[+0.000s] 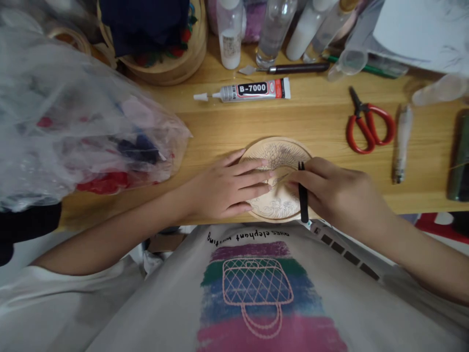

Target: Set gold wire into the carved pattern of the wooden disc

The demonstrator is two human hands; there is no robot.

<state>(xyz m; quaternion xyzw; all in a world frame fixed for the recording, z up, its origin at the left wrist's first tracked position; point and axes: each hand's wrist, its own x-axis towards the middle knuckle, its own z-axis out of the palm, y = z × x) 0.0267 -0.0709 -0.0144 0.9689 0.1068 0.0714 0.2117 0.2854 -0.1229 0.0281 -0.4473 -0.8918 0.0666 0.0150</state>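
Observation:
A round wooden disc [280,151] with a fine drawn floral pattern lies at the near edge of the wooden table [315,120]. My left hand [223,188] rests flat on the disc's left half, fingers stretched out and pressing it down. My right hand [337,193] sits at the disc's right side, fingers closed around black tweezers [302,193] that stand nearly upright, tips pointing away from me. The fingertips of both hands almost meet over the middle of the disc.
A B-7000 glue tube [252,90] lies behind the disc, red-handled scissors [368,124] to the right, with a slim pale tool [401,142] beside them. Several bottles [273,29] stand at the back. A clear plastic bag [73,117] of coloured pieces fills the left; a round wooden box [164,63] sits behind.

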